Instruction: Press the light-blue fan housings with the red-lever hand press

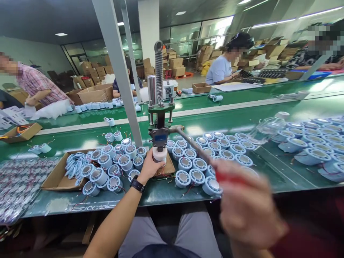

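Observation:
A hand-operated arbor press [160, 134] with a tall spring stands on the bench in front of me. My left hand [149, 167], with a dark band on its wrist, curls its fingers and thumb around a round white part [160, 154] directly under the press ram. The fingers hide the part's lower portion. Blurred by motion, my right hand [247, 204] is closed around the red grip of the press lever [195, 145], which slants from the press down towards me. Light-blue round housings [184, 178] with silvery discs on top stand on both sides of the press.
At the left, a cardboard tray [57, 177] holds light-blue rings beside piled housings. Bagged parts [23, 186] lie further left. More housings [313, 156] and a clear plastic bottle [271, 125] are at the right. A metal post [120, 71] rises behind the bench. Several people sit or stand beyond.

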The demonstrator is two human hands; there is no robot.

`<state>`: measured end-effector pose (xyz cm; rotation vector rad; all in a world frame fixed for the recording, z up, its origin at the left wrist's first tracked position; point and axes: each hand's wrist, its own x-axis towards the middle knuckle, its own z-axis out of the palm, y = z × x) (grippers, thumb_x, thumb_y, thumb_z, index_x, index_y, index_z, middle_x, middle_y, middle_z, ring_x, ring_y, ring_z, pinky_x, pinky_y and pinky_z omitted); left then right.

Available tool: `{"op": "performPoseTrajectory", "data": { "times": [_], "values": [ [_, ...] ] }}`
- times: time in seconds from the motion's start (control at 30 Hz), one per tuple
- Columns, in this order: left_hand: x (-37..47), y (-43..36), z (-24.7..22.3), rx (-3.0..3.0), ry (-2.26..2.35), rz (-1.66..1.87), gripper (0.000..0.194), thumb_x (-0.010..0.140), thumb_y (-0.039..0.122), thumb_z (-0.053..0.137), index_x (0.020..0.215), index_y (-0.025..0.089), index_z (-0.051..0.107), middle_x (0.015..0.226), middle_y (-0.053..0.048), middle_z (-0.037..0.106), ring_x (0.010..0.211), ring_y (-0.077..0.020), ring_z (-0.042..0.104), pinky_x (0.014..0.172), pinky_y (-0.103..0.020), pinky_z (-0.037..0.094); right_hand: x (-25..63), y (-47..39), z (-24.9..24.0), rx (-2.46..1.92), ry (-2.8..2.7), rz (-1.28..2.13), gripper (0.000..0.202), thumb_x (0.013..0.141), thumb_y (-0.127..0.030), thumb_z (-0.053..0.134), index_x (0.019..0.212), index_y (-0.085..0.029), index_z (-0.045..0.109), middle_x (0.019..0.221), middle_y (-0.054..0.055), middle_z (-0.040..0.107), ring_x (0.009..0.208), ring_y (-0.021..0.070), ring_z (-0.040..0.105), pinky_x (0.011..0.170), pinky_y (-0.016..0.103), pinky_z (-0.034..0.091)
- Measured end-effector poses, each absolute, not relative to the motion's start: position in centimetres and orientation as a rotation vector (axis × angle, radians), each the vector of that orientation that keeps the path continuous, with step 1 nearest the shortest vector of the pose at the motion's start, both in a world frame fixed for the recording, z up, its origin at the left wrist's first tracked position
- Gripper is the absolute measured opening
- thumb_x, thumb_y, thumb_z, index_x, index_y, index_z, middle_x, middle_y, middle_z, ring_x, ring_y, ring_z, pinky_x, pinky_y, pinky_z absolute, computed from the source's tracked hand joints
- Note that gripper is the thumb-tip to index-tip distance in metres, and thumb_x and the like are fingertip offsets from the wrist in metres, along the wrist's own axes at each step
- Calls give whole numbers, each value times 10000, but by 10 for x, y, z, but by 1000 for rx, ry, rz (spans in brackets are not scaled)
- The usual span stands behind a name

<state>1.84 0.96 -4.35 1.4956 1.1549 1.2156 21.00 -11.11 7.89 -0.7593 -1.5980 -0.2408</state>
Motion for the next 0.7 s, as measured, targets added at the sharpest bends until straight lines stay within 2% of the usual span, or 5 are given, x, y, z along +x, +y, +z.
{"op": "performPoseTrajectory", "data": {
  "times": [0.13,0.33,0.47,0.53,0.7],
  "values": [
    [22,8,-43,1489,1170,1259,710,620,81,766,1291,161,548,1281,-101,622,1213,-280,556,1128,-446,352,212,-139,2,-829,-1583,-352,313,915,-124,454,1048,-326,652,883,43,583,879,216,642,828,474,553],
    [30,9,-31,1452,1186,1283,736,657,102,763,1342,151,498,1275,-115,625,1226,-270,557,1101,-412,392,227,-34,169,-588,-1671,-352,235,1022,-250,425,1078,-179,642,983,31,650,952,99,634,883,267,533],
    [30,-14,-27,1450,1228,1312,774,669,118,768,1377,163,460,1304,-126,603,1222,-265,559,1086,-403,410,225,36,228,-771,-1838,-53,449,1022,-273,385,1360,19,423,1388,135,471,1043,53,605,885,186,491],
    [25,-40,-32,1481,1321,1311,745,667,130,770,1353,183,484,1308,-114,594,1221,-268,554,1088,-416,408,221,28,197,-760,-1804,-36,510,990,-266,456,1424,-14,372,1489,154,373,1192,127,563,968,253,492],
    [11,-109,-68,1623,1589,1124,538,712,129,697,1231,205,578,1228,-85,617,1183,-265,558,1063,-440,437,187,-71,5,-863,-1800,164,521,905,-231,533,1416,-293,450,1278,56,597,1198,249,600,1002,431,557]
  ]
}}
